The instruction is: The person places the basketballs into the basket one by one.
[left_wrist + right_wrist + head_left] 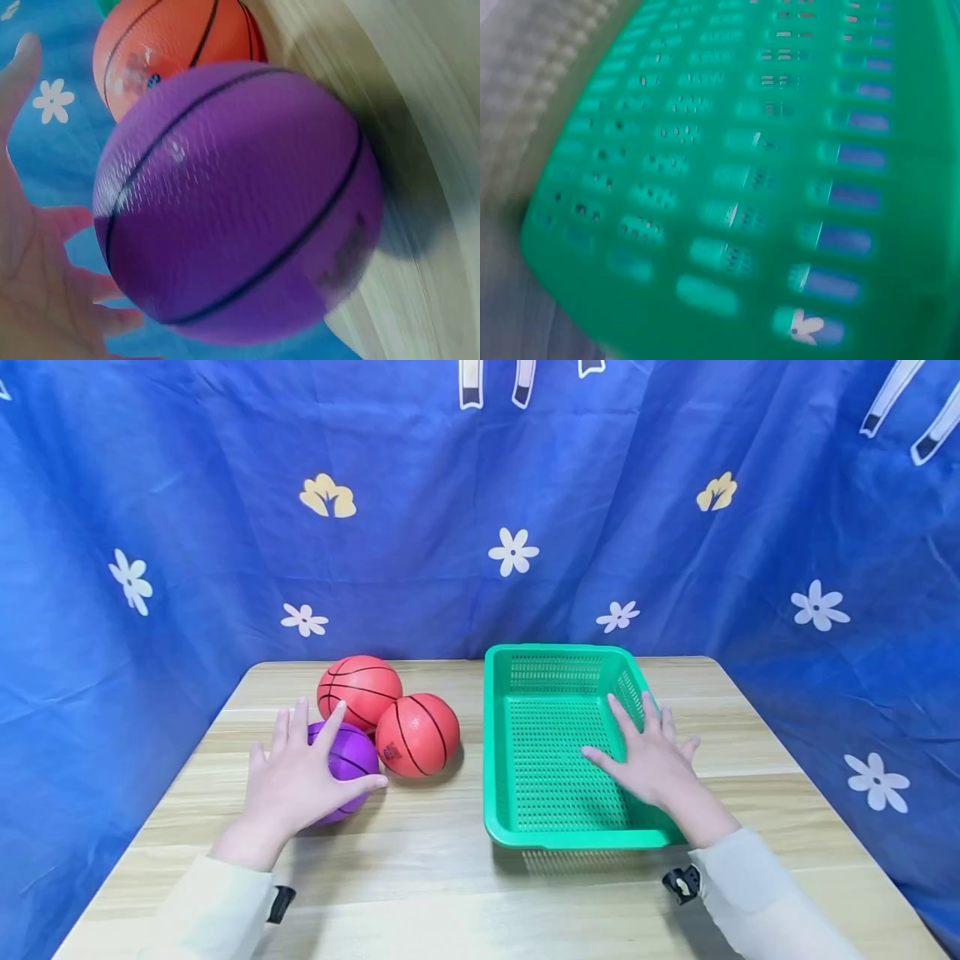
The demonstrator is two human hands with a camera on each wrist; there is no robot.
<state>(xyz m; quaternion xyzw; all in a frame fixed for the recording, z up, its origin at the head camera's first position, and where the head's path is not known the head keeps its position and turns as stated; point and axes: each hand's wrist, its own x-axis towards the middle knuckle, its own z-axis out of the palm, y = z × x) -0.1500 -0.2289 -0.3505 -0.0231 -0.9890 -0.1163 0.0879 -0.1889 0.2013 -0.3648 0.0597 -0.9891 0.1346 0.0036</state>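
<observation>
My left hand [296,781] is spread over a purple basketball [351,758] on the left of the table, covering part of it. In the left wrist view the purple ball [240,202] fills the middle, with the palm and fingers [67,221] beside it; whether they touch it I cannot tell. Two orange-red basketballs [360,689] [417,735] lie just behind and to the right of it. My right hand [652,760], fingers spread and holding nothing, hovers over the right side of a green plastic basket [585,839]. The right wrist view shows only the basket's slotted wall [922,225], blurred.
The basket has perforated walls and floor, with no ball inside. Everything stands on a light wood-grain table [420,893]. A blue cloth [420,552] printed with flowers hangs behind the table and along both sides.
</observation>
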